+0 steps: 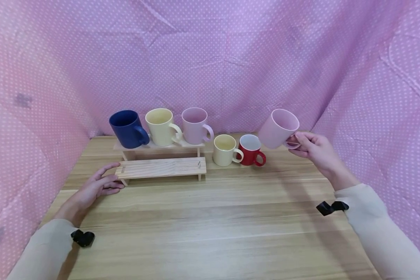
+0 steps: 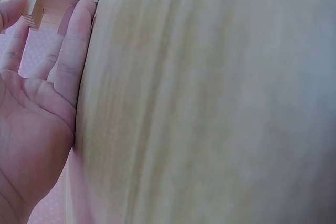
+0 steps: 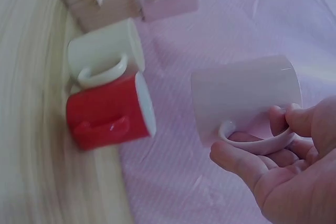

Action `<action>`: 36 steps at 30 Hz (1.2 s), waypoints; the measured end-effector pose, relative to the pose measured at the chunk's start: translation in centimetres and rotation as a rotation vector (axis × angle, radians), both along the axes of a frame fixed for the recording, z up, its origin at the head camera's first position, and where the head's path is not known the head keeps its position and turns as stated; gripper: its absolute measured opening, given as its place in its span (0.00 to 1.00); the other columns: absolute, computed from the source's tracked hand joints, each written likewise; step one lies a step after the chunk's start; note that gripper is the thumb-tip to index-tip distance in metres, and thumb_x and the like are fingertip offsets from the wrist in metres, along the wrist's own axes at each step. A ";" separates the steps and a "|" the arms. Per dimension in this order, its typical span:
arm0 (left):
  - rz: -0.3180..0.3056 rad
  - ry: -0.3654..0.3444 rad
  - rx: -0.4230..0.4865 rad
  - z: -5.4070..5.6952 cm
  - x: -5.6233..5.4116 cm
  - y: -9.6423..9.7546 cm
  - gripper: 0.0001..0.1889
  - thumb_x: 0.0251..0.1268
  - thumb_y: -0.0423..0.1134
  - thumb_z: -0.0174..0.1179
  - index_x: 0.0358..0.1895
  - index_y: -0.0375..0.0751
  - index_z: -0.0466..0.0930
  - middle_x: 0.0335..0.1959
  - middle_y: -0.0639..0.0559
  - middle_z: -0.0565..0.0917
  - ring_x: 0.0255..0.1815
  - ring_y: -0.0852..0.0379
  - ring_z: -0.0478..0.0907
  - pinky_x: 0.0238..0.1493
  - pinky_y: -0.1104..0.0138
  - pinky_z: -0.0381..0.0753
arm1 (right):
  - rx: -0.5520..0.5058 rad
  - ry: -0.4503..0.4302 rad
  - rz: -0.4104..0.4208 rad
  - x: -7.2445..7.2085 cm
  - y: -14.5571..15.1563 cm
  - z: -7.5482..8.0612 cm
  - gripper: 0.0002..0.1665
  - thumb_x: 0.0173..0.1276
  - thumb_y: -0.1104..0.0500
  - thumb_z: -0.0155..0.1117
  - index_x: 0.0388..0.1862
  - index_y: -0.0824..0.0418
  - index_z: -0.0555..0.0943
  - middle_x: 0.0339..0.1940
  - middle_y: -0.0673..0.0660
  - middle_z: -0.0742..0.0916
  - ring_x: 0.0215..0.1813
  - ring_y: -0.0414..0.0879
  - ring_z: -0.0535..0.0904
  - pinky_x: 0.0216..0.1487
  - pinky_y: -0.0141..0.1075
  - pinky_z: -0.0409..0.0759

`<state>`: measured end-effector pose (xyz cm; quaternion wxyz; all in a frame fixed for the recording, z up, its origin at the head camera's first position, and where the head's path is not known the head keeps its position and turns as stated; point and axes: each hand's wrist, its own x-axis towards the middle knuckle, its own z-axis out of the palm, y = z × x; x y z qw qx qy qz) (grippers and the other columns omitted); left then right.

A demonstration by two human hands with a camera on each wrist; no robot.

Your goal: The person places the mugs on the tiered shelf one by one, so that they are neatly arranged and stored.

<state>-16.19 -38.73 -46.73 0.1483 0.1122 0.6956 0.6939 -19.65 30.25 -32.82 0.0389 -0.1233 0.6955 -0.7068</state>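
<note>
In the head view, my right hand (image 1: 313, 149) grips a pink mug (image 1: 274, 128) by its handle. The mug is raised and tilted, right of a red mug (image 1: 249, 151). In the right wrist view, the fingers and thumb go round the handle of this mug (image 3: 244, 93). My left hand (image 1: 94, 186) is at the left end of a two-tier wooden shelf (image 1: 161, 168). Its thumb and forefinger hold the edge of the lower board, while the other fingers reach along the leg (image 2: 58, 6) near the tabletop.
On the upper tier stand a navy mug (image 1: 126, 130), a cream mug (image 1: 160, 128) and a pink mug (image 1: 194, 126), handles to the right. Another cream mug (image 1: 224, 151) stands on the wooden table (image 1: 210, 225) beside the red one. Pink dotted cloth (image 1: 210, 58) hangs behind and at both sides.
</note>
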 end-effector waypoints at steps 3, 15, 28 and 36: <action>0.002 -0.003 0.000 0.0 0.0 0.0 0.23 0.84 0.34 0.43 0.77 0.51 0.57 0.49 0.50 0.83 0.49 0.54 0.86 0.51 0.63 0.86 | -0.030 -0.015 0.059 0.6 -0.8 1.0 0.15 0.81 0.59 0.55 0.53 0.68 0.83 0.48 0.59 0.89 0.52 0.47 0.87 0.55 0.38 0.83; 0.000 -0.007 -0.002 0.1 -0.7 -0.4 0.23 0.84 0.34 0.43 0.76 0.52 0.58 0.49 0.49 0.84 0.48 0.54 0.86 0.50 0.63 0.86 | -0.056 -0.097 0.208 1.5 -6.5 1.8 0.17 0.82 0.58 0.54 0.52 0.71 0.83 0.49 0.62 0.88 0.55 0.52 0.85 0.59 0.47 0.81; -0.004 -0.021 -0.003 0.3 -1.2 -0.7 0.23 0.84 0.34 0.44 0.76 0.53 0.58 0.50 0.49 0.84 0.48 0.54 0.86 0.50 0.63 0.86 | -0.046 -0.201 0.286 1.2 -15.8 0.2 0.20 0.82 0.58 0.54 0.57 0.75 0.78 0.54 0.65 0.86 0.60 0.56 0.82 0.62 0.49 0.80; -0.010 -0.028 0.019 0.3 -1.3 -0.8 0.23 0.84 0.33 0.43 0.76 0.53 0.59 0.48 0.48 0.85 0.48 0.54 0.86 0.51 0.63 0.86 | -0.055 -0.237 0.336 0.8 -21.5 -0.6 0.21 0.81 0.62 0.53 0.62 0.79 0.74 0.57 0.70 0.84 0.59 0.56 0.82 0.61 0.49 0.81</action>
